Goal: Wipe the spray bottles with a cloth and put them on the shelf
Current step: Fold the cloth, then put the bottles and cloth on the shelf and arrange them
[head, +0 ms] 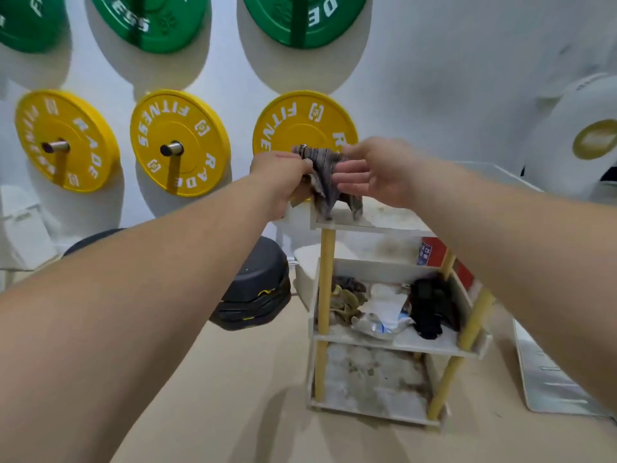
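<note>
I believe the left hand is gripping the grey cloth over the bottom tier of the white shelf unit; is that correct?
Not quite. The left hand does grip the grey cloth, but the cloth hangs over the top tier of the white shelf unit, not the bottom one. The head view shows this.

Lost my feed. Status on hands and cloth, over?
Left hand grips cloth. Right hand open beside it. Both over shelf top. Clutter on middle tier.
</note>
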A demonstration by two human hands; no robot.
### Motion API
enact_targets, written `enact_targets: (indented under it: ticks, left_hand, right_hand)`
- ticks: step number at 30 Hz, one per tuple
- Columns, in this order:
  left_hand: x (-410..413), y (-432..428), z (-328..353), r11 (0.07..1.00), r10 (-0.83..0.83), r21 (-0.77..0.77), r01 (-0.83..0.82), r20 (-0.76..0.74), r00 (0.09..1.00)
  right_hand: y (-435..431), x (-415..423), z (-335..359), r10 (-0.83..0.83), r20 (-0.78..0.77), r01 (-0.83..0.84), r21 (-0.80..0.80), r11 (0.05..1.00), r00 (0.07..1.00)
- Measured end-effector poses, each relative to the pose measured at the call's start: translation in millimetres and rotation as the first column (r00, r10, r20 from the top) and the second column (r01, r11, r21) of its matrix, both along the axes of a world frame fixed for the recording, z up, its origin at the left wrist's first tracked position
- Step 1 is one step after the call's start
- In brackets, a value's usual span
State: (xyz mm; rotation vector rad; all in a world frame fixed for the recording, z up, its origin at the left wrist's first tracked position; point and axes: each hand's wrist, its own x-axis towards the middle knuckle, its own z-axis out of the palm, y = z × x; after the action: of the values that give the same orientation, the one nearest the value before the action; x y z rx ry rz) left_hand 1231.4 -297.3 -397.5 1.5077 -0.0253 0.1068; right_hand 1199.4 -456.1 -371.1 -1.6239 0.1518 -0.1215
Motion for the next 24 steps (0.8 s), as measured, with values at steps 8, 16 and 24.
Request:
enact_targets:
  ticks: [8, 16, 24]
  left_hand:
    - [-2, 20, -71, 0.945, -0.038, 0.319, 0.067, -0.098, 0.995]
    - [-62, 42, -180, 0.871, -0.127, 0.457, 0.180, -0.144, 0.981]
    - [-152, 39, -339, 0.842, -0.173, 0.423, 0.335, -0.377, 0.910]
  right_hand:
    - [37, -3, -77, -0.064, 0.182, 0.136, -0.418, 0.898, 0.981]
    - [79, -67, -183, 0.047, -0.203, -0.135, -0.445, 0.885, 0.978]
    - [71, -131, -320, 0.084, -0.565, -0.337, -0.359, 0.871, 0.820]
